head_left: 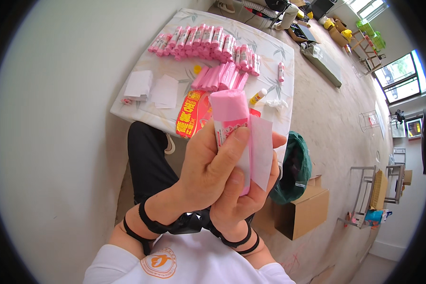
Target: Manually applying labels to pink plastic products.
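Observation:
Both my hands hold a pink plastic roll [229, 102] upright in front of me. A paper label [261, 154] is partly wrapped around it, and one end stands away from its right side. My left hand [203, 165] grips the roll from the left, its thumb pressed on the label. My right hand [246, 196] closes around the lower part, thumb in front and fingers behind the loose label end. Beyond them, bare pink rolls [220, 76] lie on the table [128, 109], with a pile of labelled pink rolls [203, 38] behind. A glue stick [257, 97] lies just right of the held roll.
White paper slips [165, 91] and a paper stack [139, 84] lie left, near a red-and-yellow packet [190, 116]. One labelled roll [281, 72] and crumpled tissue [277, 104] are at right. A green-lined bin [293, 170] and cardboard box [310, 213] stand beside the table.

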Action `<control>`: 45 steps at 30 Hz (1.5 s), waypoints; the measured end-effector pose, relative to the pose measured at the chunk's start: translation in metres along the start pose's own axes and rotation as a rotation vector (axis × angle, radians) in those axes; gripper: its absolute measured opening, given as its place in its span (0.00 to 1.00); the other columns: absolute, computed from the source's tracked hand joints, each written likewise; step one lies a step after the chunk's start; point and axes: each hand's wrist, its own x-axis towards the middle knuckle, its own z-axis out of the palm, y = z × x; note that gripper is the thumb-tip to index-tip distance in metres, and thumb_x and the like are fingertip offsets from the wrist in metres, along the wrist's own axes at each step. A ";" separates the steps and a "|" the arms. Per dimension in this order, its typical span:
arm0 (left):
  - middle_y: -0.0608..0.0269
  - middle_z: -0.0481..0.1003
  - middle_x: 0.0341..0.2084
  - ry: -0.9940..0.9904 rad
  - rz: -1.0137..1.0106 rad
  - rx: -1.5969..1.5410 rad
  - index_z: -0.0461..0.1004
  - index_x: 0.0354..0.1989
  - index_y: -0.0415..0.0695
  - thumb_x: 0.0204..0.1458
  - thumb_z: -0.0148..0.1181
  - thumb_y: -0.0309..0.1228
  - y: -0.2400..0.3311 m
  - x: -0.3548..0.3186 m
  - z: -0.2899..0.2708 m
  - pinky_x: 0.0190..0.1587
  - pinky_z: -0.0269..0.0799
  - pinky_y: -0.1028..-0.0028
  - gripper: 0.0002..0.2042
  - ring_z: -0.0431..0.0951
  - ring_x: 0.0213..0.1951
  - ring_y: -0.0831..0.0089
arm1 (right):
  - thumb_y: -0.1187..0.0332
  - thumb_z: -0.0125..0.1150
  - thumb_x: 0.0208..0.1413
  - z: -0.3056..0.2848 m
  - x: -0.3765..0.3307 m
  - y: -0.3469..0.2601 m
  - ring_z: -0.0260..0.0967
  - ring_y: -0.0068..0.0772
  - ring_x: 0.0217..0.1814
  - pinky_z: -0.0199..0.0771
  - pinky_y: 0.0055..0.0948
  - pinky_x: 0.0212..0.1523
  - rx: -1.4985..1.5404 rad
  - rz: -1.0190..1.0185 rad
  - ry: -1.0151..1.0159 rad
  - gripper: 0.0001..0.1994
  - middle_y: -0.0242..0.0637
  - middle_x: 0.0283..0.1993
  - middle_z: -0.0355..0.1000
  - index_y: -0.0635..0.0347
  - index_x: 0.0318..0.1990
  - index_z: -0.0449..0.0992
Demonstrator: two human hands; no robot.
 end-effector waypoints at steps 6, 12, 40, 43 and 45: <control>0.55 0.77 0.42 -0.023 0.041 -0.128 0.66 0.49 0.33 0.62 0.43 0.32 -0.004 0.000 0.000 0.41 0.72 0.76 0.15 0.78 0.37 0.76 | 0.70 0.54 0.57 -0.009 0.011 -0.004 0.65 0.38 0.56 0.64 0.31 0.56 -0.235 -0.132 -0.147 0.24 0.52 0.58 0.62 0.75 0.56 0.57; 0.51 0.74 0.47 -0.041 0.020 -0.228 0.62 0.51 0.34 0.62 0.42 0.32 -0.004 0.000 0.002 0.45 0.72 0.75 0.15 0.77 0.45 0.70 | 0.72 0.53 0.56 -0.014 0.015 -0.002 0.71 0.37 0.49 0.70 0.29 0.49 -0.175 -0.117 -0.204 0.22 0.55 0.50 0.70 0.77 0.55 0.62; 0.55 0.76 0.28 -0.062 0.047 -0.205 0.62 0.45 0.36 0.64 0.40 0.33 0.002 -0.003 0.003 0.35 0.73 0.75 0.12 0.78 0.31 0.73 | 0.63 0.45 0.61 -0.028 0.020 -0.001 0.66 0.39 0.53 0.61 0.34 0.55 -0.386 -0.284 -0.365 0.24 0.51 0.53 0.68 0.73 0.59 0.63; 0.57 0.74 0.28 -0.114 0.016 -0.144 0.61 0.45 0.35 0.64 0.37 0.35 0.005 -0.004 0.002 0.40 0.74 0.71 0.14 0.78 0.33 0.71 | 0.63 0.45 0.61 -0.030 0.019 -0.004 0.66 0.39 0.52 0.62 0.34 0.54 -0.432 -0.261 -0.357 0.24 0.50 0.54 0.68 0.73 0.59 0.62; 0.57 0.72 0.28 -0.157 -0.001 -0.093 0.61 0.44 0.35 0.65 0.35 0.37 0.007 -0.004 0.003 0.44 0.75 0.67 0.15 0.79 0.36 0.68 | 0.74 0.50 0.51 -0.032 0.019 -0.007 0.64 0.49 0.57 0.62 0.35 0.56 -0.349 -0.231 -0.377 0.23 0.58 0.58 0.62 0.72 0.56 0.65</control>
